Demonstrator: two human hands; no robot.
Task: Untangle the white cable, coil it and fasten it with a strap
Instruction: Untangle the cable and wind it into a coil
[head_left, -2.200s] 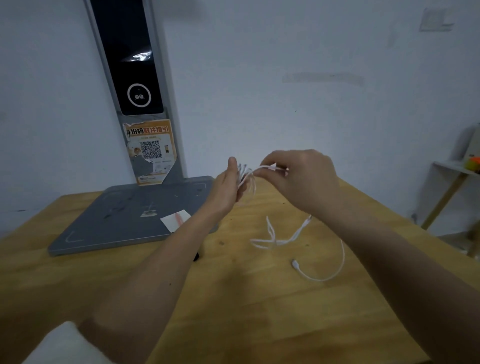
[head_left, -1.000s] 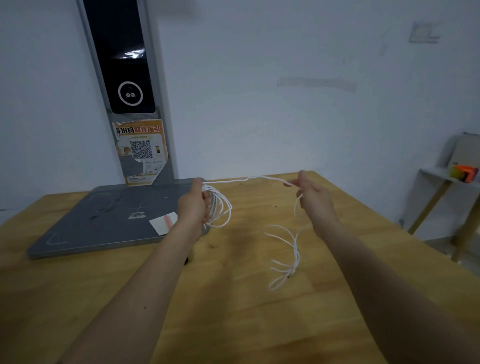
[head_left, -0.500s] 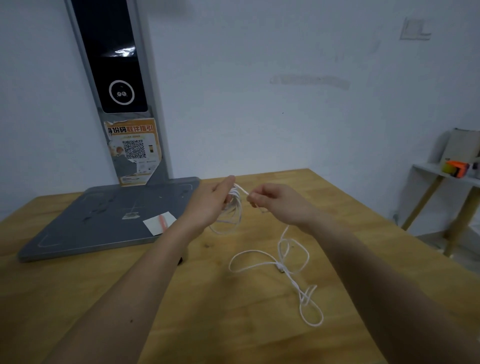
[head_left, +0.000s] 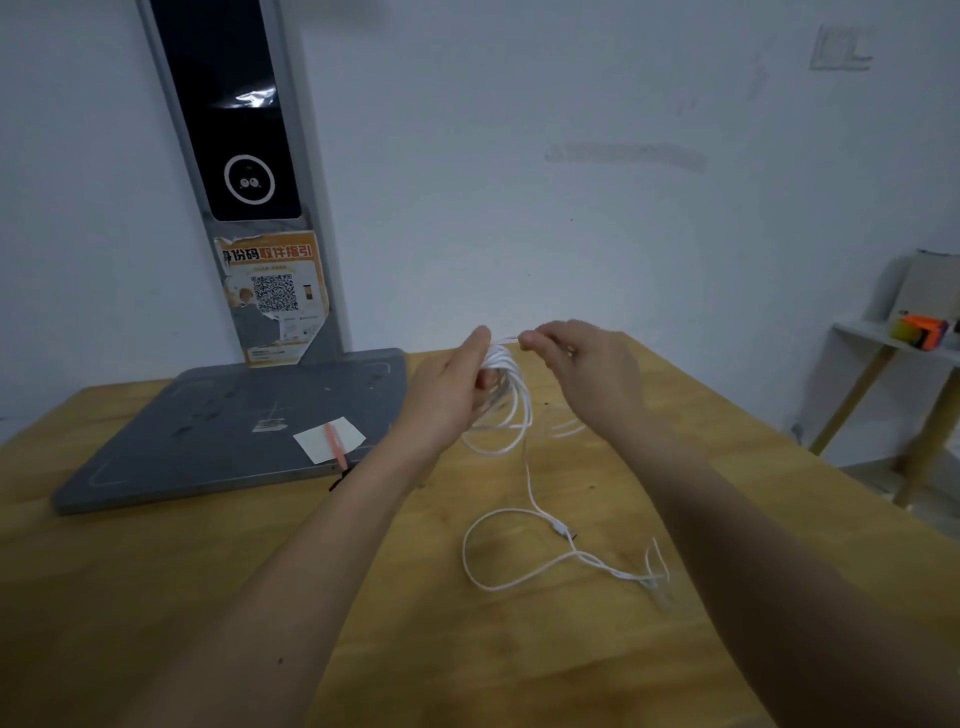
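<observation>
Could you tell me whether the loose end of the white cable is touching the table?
Touching. The head view shows the white cable trailing down from the coil in the left hand and lying flat in a loop on the wooden table.

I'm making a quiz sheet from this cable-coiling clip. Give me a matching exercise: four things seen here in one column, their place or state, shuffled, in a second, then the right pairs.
Things:
1. left hand
2. right hand
3. loose end of the white cable
4. white paper slip

Place or state:
A. lies on the grey base
B. pinches a strand beside the coil
C. trails over the wooden table
D. holds the hanging loops

Pairs: 1-D, 2-B, 3-C, 4-A
</observation>
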